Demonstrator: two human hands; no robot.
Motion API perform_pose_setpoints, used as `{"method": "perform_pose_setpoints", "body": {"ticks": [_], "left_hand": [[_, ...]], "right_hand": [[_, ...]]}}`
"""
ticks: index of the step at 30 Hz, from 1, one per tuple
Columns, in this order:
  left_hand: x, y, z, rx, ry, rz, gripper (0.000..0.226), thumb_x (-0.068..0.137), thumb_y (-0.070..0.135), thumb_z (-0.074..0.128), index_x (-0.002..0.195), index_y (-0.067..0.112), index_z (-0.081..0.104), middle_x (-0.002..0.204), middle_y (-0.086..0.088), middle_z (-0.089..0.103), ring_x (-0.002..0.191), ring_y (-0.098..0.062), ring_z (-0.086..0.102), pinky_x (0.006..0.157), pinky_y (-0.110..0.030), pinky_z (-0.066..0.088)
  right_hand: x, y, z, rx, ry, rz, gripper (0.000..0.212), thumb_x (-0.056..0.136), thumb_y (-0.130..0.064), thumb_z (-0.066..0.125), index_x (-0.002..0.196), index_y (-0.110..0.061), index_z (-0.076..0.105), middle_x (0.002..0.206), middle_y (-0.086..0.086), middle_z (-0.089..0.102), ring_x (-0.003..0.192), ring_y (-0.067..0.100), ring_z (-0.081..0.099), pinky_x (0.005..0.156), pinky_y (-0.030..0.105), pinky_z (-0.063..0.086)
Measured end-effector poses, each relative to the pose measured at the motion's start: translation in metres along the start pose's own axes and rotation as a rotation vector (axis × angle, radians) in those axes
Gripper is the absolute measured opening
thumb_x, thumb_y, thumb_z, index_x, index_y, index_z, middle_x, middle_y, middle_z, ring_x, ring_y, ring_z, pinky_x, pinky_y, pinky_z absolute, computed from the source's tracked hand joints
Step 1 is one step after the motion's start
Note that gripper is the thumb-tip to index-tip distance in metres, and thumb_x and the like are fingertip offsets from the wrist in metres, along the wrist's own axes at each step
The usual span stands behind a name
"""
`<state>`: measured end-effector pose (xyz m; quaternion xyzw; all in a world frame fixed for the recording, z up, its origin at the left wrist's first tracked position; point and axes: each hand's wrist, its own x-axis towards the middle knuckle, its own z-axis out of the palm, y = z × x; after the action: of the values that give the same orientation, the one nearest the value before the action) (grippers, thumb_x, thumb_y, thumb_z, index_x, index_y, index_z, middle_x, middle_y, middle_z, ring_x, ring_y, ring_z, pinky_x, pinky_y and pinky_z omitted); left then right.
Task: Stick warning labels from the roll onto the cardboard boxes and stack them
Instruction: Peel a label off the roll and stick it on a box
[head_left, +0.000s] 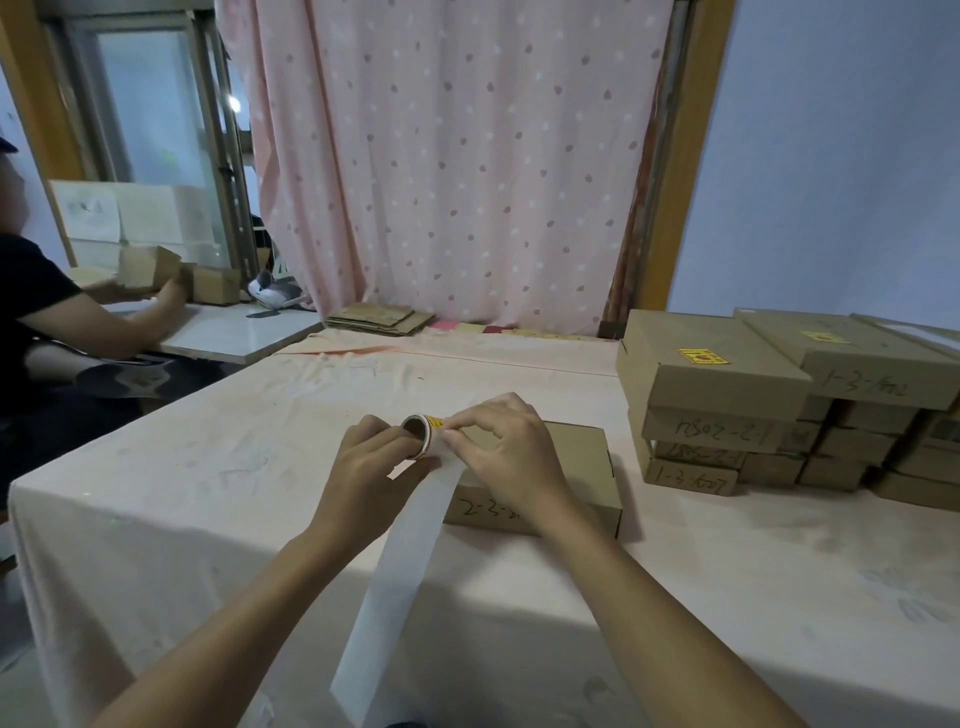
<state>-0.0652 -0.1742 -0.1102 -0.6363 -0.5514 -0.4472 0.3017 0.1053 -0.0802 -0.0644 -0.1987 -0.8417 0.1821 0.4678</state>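
Brown cardboard boxes (711, 374), black handwritten numbers; yellow label (702, 356) with red print. White backing strip (395, 566). Pale pink worktop (208, 467) cloth. Pink curtain (447, 156), dotted white and mauve.

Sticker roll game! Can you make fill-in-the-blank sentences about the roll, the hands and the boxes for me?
The left hand holds the label roll, and the right hand pinches a ____ label on it.
The backing strip trailing from the roll is ____.
The stack of boxes stands on the person's ____ side.
Missing words: yellow, white, right.
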Motion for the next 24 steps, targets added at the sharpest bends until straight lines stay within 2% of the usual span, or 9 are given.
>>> {"method": "perform_pose_setpoints", "body": {"ticks": [5, 8, 11, 13, 16, 18, 20, 22, 24], "left_hand": [[-0.007, -0.009, -0.003, -0.043, -0.028, -0.046, 0.028, 0.089, 0.036, 0.068, 0.086, 0.009, 0.074, 0.090, 0.010, 0.072, 0.077, -0.023, 0.048, 0.070, -0.041, 0.043], [-0.012, -0.014, -0.006, -0.055, -0.054, -0.063, 0.026, 0.088, 0.035, 0.069, 0.085, 0.010, 0.074, 0.094, 0.014, 0.072, 0.078, -0.024, 0.051, 0.072, -0.043, 0.044], [-0.014, -0.015, -0.008, -0.075, -0.069, -0.106, 0.019, 0.084, 0.029, 0.075, 0.084, 0.010, 0.073, 0.091, 0.022, 0.066, 0.078, -0.024, 0.049, 0.071, -0.033, 0.042], [-0.016, -0.017, -0.010, -0.092, -0.067, -0.184, 0.014, 0.083, 0.021, 0.076, 0.080, 0.009, 0.070, 0.082, 0.019, 0.064, 0.078, -0.023, 0.047, 0.068, -0.024, 0.039], [-0.020, -0.026, -0.012, -0.090, -0.090, -0.312, 0.013, 0.082, 0.015, 0.079, 0.079, 0.009, 0.068, 0.075, 0.009, 0.063, 0.081, -0.023, 0.050, 0.066, -0.028, 0.041], [-0.019, -0.034, -0.011, -0.060, -0.156, -0.413, 0.013, 0.083, 0.020, 0.076, 0.080, 0.009, 0.069, 0.074, 0.006, 0.065, 0.083, -0.022, 0.051, 0.065, -0.033, 0.044], [-0.013, -0.042, -0.008, 0.020, -0.276, -0.500, 0.011, 0.085, 0.018, 0.070, 0.080, 0.008, 0.071, 0.072, 0.003, 0.066, 0.086, -0.023, 0.049, 0.065, -0.038, 0.045], [-0.006, -0.048, -0.004, 0.123, -0.409, -0.545, 0.013, 0.085, 0.013, 0.063, 0.074, 0.008, 0.068, 0.067, 0.001, 0.063, 0.086, -0.024, 0.046, 0.064, -0.040, 0.045], [-0.004, -0.050, -0.001, 0.194, -0.498, -0.574, 0.016, 0.081, 0.011, 0.057, 0.065, 0.009, 0.060, 0.061, -0.001, 0.058, 0.085, -0.023, 0.043, 0.062, -0.043, 0.047]], "right_hand": [[0.002, 0.006, 0.002, 0.076, 0.083, 0.111, 0.004, 0.087, -0.022, 0.078, 0.084, -0.024, 0.079, 0.088, -0.017, 0.074, 0.096, 0.009, 0.059, 0.088, 0.028, 0.048], [0.006, 0.013, -0.004, 0.229, 0.141, 0.324, 0.007, 0.087, -0.023, 0.077, 0.081, -0.026, 0.079, 0.082, -0.018, 0.074, 0.088, 0.006, 0.064, 0.082, 0.026, 0.051], [0.006, 0.020, -0.007, 0.370, 0.212, 0.496, 0.008, 0.089, -0.021, 0.076, 0.081, -0.023, 0.078, 0.080, -0.012, 0.076, 0.077, 0.000, 0.066, 0.074, 0.022, 0.053], [0.004, 0.025, -0.008, 0.418, 0.264, 0.547, 0.009, 0.089, -0.021, 0.075, 0.080, -0.023, 0.076, 0.081, -0.012, 0.075, 0.075, -0.003, 0.065, 0.071, 0.017, 0.050], [0.001, 0.031, -0.010, 0.454, 0.286, 0.574, 0.008, 0.091, -0.020, 0.074, 0.084, -0.020, 0.076, 0.085, -0.009, 0.076, 0.074, -0.005, 0.064, 0.064, 0.010, 0.047], [0.001, 0.033, -0.013, 0.460, 0.295, 0.572, 0.005, 0.092, -0.019, 0.073, 0.087, -0.019, 0.075, 0.087, -0.007, 0.075, 0.073, -0.006, 0.063, 0.060, 0.007, 0.045], [0.000, 0.035, -0.013, 0.467, 0.315, 0.574, 0.004, 0.092, -0.018, 0.073, 0.089, -0.021, 0.073, 0.088, -0.009, 0.074, 0.076, -0.005, 0.063, 0.062, 0.009, 0.045], [-0.001, 0.037, -0.012, 0.475, 0.328, 0.581, 0.005, 0.091, -0.020, 0.073, 0.089, -0.024, 0.072, 0.089, -0.009, 0.074, 0.083, 0.003, 0.067, 0.064, 0.011, 0.047], [-0.004, 0.039, -0.012, 0.478, 0.321, 0.590, 0.005, 0.091, -0.021, 0.073, 0.089, -0.024, 0.071, 0.091, -0.006, 0.074, 0.088, 0.011, 0.068, 0.061, 0.011, 0.048]]}}
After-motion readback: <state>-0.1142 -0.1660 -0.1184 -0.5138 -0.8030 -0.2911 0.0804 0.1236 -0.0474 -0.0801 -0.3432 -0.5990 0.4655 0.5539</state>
